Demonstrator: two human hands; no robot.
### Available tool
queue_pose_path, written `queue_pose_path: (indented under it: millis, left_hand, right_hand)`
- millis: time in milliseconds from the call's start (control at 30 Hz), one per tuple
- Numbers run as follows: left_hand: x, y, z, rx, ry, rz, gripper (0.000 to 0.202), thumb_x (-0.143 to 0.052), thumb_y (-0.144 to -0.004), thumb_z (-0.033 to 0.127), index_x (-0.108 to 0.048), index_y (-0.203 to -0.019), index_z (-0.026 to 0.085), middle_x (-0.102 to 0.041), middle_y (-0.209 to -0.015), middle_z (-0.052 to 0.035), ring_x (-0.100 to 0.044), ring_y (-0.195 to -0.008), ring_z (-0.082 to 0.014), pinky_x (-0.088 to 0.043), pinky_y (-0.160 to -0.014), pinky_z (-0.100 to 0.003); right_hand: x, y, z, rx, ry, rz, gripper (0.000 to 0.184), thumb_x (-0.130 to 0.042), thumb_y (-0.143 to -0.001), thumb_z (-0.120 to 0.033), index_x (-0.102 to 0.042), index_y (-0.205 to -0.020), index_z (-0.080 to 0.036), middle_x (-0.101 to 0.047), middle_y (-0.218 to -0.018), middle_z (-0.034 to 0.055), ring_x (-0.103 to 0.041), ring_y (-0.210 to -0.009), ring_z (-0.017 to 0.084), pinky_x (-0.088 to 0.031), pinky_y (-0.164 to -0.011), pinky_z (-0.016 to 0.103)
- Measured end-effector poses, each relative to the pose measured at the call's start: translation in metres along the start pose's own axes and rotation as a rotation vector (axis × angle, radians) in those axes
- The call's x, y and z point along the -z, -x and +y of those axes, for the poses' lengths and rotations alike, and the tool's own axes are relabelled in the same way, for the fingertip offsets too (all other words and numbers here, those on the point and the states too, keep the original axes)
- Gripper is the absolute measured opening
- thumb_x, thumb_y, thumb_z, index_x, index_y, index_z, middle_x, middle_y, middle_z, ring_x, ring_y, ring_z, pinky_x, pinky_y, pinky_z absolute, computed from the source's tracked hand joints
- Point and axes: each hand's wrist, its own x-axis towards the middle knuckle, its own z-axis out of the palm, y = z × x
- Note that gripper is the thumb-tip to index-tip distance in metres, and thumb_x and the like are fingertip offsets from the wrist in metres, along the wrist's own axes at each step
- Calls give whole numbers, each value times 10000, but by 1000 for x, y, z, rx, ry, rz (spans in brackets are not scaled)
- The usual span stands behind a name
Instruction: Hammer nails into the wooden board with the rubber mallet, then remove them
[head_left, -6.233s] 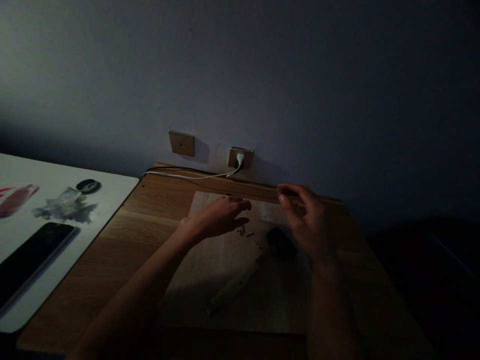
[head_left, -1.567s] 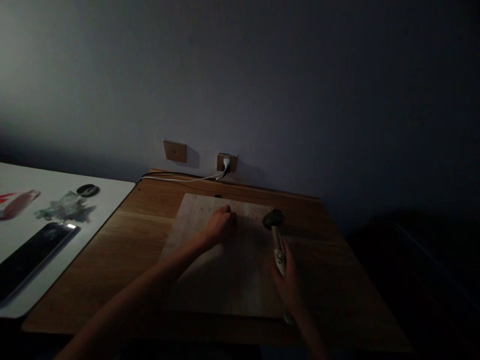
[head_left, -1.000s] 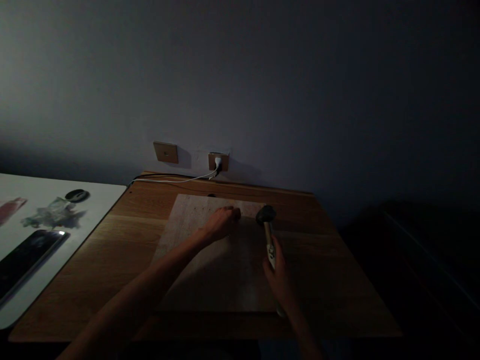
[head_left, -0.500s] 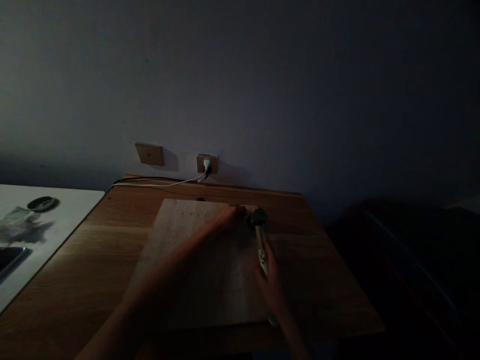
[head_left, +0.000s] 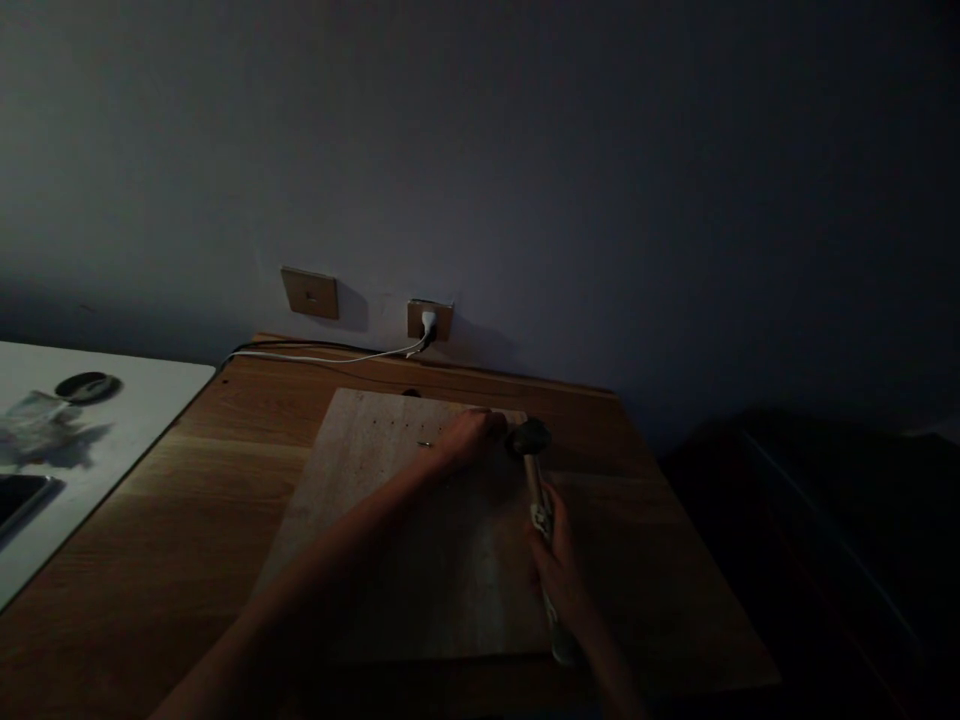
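Observation:
A hammer (head_left: 541,515) with a dark head and a pale handle is gripped in my right hand (head_left: 556,560). Its head is over the far right part of a pale wooden board (head_left: 427,560), close beside my left hand (head_left: 471,432). The fingers of that left hand are closed near the board's far edge; dimness hides what is between them. A row of small dark dots (head_left: 407,425), nails or holes, runs along the board left of my left hand. Near its wrist lies a small shiny metal piece (head_left: 425,444).
The board rests on a wooden table (head_left: 187,500). White and black cables (head_left: 322,357) run along its back edge to a plug (head_left: 428,322) in the wall socket. On the white surface at left are a round dark dish (head_left: 88,388) and a crumpled clear bag (head_left: 37,425).
The whole view has shifted slightly. The hammer stays gripped beside my left hand, and the small metal piece by my left wrist now shows.

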Motion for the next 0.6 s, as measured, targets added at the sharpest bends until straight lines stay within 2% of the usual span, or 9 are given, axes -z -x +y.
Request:
queue_pose_path:
  millis: [67, 167, 267, 367, 433, 600]
  left_hand:
    - [-2, 0, 1, 30, 14, 13, 242, -521, -875, 180, -718, -1013, 214, -744, -938, -44, -692, -861, -186, -515, -776, -259]
    - [-3, 1, 0, 52, 51, 26, 321, -543, -842, 158, -680, -1125, 224, -760, -987, -25, -701, -901, -174, -514, -791, -241]
    - [-5, 2, -3, 51, 83, 30, 294, -558, -833, 168, -678, -1096, 220, -765, -988, -13, -704, -901, -162, -511, -786, -227]
    - [-6, 1, -6, 38, 99, 27, 202, -543, -847, 179, -701, -971, 202, -758, -909, -17, -700, -839, -162, -508, -760, -235]
    - [-8, 0, -8, 27, 105, 24, 191, -543, -844, 177, -707, -941, 197, -751, -888, -20, -695, -820, -164, -506, -755, -243]
    - [-10, -2, -10, 10, 122, 31, 202, -594, -814, 166, -721, -968, 201, -748, -981, -38, -691, -879, -179, -509, -798, -255]
  right_hand:
    - [1, -1, -3, -26, -7, 4, 671, -567, -862, -489, -446, -1497, -309, -564, -1442, 98, -703, -918, 246, -589, -583, 308]
    - [1, -5, -8, -56, -8, 28, 663, -574, -851, -507, -487, -1465, -274, -621, -1332, 111, -694, -854, 230, -573, -577, 302]
    - [3, -9, -14, -167, -7, -9, 672, -585, -841, -556, -514, -1423, -229, -685, -995, 70, -629, -608, 178, -508, -453, 277]
    - [5, -11, -20, -295, -44, -57, 670, -608, -811, -595, -541, -1360, -217, -593, -713, -31, -526, -459, 143, -434, -358, 245]
    - [5, -11, -24, -324, -79, -67, 649, -629, -792, -591, -557, -1323, -224, -554, -652, -60, -507, -434, 133, -416, -343, 228]
    - [1, -10, -28, -323, -122, -53, 656, -653, -759, -587, -551, -1302, -234, -540, -629, -77, -488, -414, 117, -403, -353, 218]
